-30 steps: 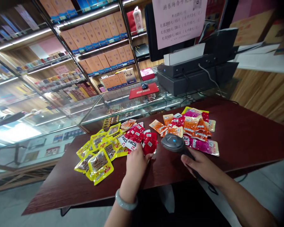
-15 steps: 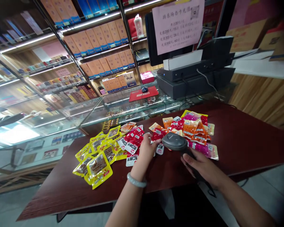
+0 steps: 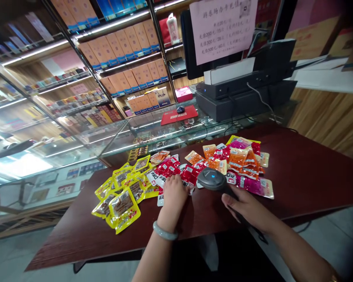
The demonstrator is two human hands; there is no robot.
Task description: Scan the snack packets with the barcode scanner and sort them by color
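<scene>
My left hand [image 3: 175,192], with a pale bangle on the wrist, reaches down onto the red-and-white snack packets [image 3: 168,166]. Its fingers bend over them, thumb apart; the fingertips are partly hidden. Another red packet [image 3: 191,173] lies just right of these fingers. In my right hand [image 3: 247,205] is a dark grey barcode scanner [image 3: 213,179], gripped by its handle, its head tilted toward the middle packets. Yellow-edged snack packets [image 3: 122,205] lie in a heap to the left. Orange packets [image 3: 238,158] and a purple packet [image 3: 253,186] are piled at the right.
The packets rest on a dark red-brown table [image 3: 300,168]. Behind it stands a glass display counter [image 3: 147,129] with a red mat [image 3: 170,116] and mouse [image 3: 180,110]. A monitor with a pink notice [image 3: 223,29] rises above a black cash drawer [image 3: 217,107]. Boxes fill the back shelves.
My left hand has moved left and slightly down from near the scanner to the red-and-white packets. Red packets now lie between hand and scanner. The scanner has shifted slightly left and down.
</scene>
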